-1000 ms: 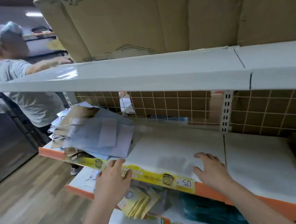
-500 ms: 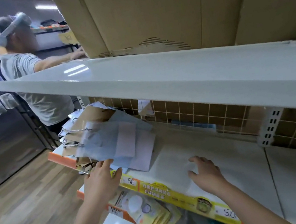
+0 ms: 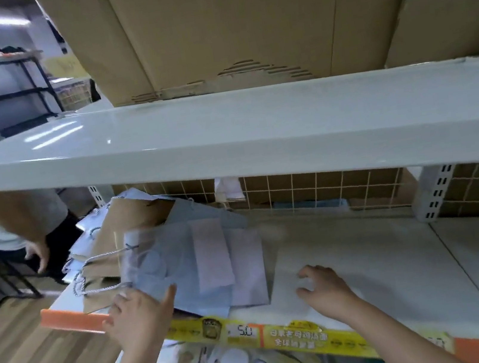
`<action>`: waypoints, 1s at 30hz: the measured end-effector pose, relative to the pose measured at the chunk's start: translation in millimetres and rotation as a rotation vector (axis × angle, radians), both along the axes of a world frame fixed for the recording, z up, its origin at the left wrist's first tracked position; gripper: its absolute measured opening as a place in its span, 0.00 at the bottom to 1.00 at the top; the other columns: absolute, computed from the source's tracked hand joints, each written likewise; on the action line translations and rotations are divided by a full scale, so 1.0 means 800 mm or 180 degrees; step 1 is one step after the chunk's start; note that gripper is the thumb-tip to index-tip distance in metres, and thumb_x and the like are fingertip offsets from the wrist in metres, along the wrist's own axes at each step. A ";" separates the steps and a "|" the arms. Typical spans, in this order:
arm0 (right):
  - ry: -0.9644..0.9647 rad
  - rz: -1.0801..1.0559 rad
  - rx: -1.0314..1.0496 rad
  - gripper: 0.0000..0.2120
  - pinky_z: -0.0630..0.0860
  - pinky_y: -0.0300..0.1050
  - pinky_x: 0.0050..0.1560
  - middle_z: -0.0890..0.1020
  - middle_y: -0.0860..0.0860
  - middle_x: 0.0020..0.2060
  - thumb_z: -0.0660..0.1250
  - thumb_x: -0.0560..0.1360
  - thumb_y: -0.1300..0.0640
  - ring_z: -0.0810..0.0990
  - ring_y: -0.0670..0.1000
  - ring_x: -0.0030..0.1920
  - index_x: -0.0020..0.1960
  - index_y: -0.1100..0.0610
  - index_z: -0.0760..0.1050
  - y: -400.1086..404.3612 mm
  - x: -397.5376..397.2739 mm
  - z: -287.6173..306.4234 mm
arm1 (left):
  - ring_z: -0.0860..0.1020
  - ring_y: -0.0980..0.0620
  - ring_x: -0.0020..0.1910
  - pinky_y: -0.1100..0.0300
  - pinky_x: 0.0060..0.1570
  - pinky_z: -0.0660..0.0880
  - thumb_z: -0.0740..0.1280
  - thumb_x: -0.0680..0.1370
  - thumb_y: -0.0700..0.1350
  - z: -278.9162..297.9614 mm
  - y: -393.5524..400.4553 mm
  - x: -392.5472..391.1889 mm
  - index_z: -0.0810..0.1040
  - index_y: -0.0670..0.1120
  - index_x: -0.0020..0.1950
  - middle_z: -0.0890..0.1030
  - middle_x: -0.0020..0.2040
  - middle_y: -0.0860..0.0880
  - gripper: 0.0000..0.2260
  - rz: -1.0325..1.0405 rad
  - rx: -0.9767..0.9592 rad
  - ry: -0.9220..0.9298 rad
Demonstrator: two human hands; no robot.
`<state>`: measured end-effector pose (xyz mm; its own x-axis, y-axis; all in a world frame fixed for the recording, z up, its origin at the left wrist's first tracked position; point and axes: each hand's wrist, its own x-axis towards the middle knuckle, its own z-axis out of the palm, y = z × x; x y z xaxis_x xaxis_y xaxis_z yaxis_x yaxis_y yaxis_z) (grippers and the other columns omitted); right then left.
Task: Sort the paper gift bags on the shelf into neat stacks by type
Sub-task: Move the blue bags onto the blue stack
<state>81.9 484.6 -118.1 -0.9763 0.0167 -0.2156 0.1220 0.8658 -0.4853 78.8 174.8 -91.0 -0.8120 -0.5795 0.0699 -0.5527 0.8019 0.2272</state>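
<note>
Sorting is only just starting, I think, because the paper bags are all mixed up in one messy pile (image 3: 161, 250) at the left end of the shelf (image 3: 400, 256). Brown bags (image 3: 131, 220) lie at the back and under the others. Pale blue bags (image 3: 182, 265) and a pinkish bag (image 3: 212, 254) lie across them, all crooked. White rope handles (image 3: 96, 276) stick out to the left.

The left hand (image 3: 140, 316) is at the front edge of the pile. Its thumb lies on the blue bag and its fingers reach to the bag's near edge, but the picture is blurry there and I cannot tell if it has really pinched the bag. The right hand (image 3: 324, 287) is well apart from it, out on a bare part of the shelf. It rests there with fingers a little bent and holds nothing. It seems to lie on a flat white sheet (image 3: 284, 271), but that is hard to make out.

So the step in hand looks like picking the first bag off the pile. Next, the left hand needs a good hold on just one bag, then to slide it out without dragging the others off the front edge. The rope handles could catch on each other. The bare spot by the right hand looks like a good place to start a stack
</note>
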 end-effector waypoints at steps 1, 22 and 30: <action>-0.0027 -0.0058 -0.0036 0.19 0.68 0.43 0.63 0.73 0.50 0.66 0.62 0.77 0.49 0.69 0.53 0.67 0.67 0.52 0.70 -0.012 -0.002 -0.002 | 0.65 0.40 0.70 0.46 0.65 0.63 0.57 0.71 0.72 0.000 -0.006 -0.006 0.56 0.38 0.75 0.66 0.72 0.40 0.46 -0.0041 0.0000 0.0011; 0.0082 -0.1892 -0.1872 0.20 0.70 0.40 0.47 0.78 0.57 0.60 0.66 0.75 0.60 0.78 0.56 0.56 0.66 0.62 0.72 -0.130 -0.032 -0.012 | 0.76 0.32 0.48 0.44 0.47 0.70 0.61 0.75 0.38 0.013 -0.069 -0.055 0.63 0.44 0.49 0.78 0.45 0.30 0.07 -0.0770 0.1086 0.0871; 0.0724 -0.2270 -0.1128 0.23 0.73 0.48 0.56 0.76 0.58 0.65 0.59 0.77 0.60 0.75 0.62 0.62 0.73 0.53 0.65 -0.062 0.013 0.005 | 0.78 0.33 0.44 0.45 0.43 0.74 0.63 0.71 0.42 0.036 -0.077 -0.036 0.67 0.52 0.62 0.81 0.41 0.34 0.20 -0.0598 0.1563 0.1557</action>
